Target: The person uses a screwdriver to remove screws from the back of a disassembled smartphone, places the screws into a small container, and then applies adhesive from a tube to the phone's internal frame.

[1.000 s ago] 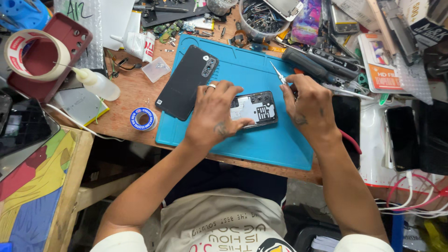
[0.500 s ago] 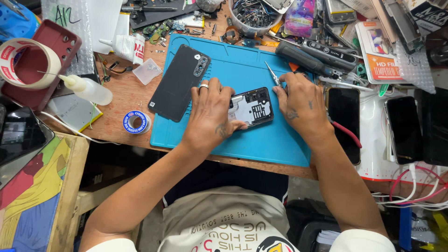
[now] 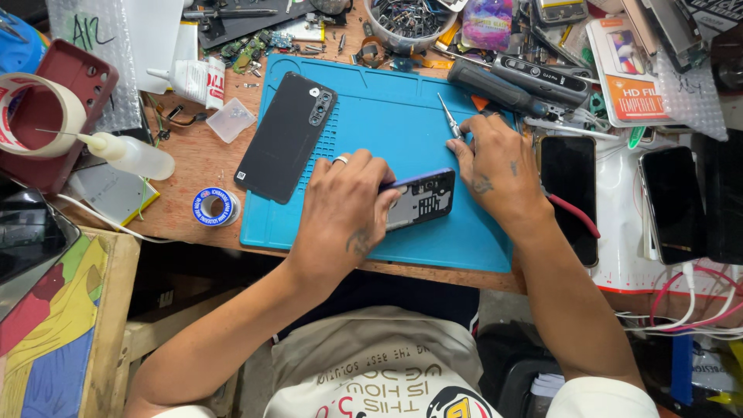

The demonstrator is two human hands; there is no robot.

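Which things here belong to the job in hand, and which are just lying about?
In use: left hand on opened phone; right hand holding screwdriver; blue mat; black back cover.
Lying about: tape roll, solder spool, squeeze bottle, spare phones.

A worn wooden workbench (image 3: 193,159) is covered at its middle by a blue silicone work mat (image 3: 402,116). Beside the mat, a small blue-labelled spool (image 3: 214,207), a clear square plastic lid (image 3: 231,119) and a clear squeeze bottle with a needle tip (image 3: 131,153) are laid directly on the wood.
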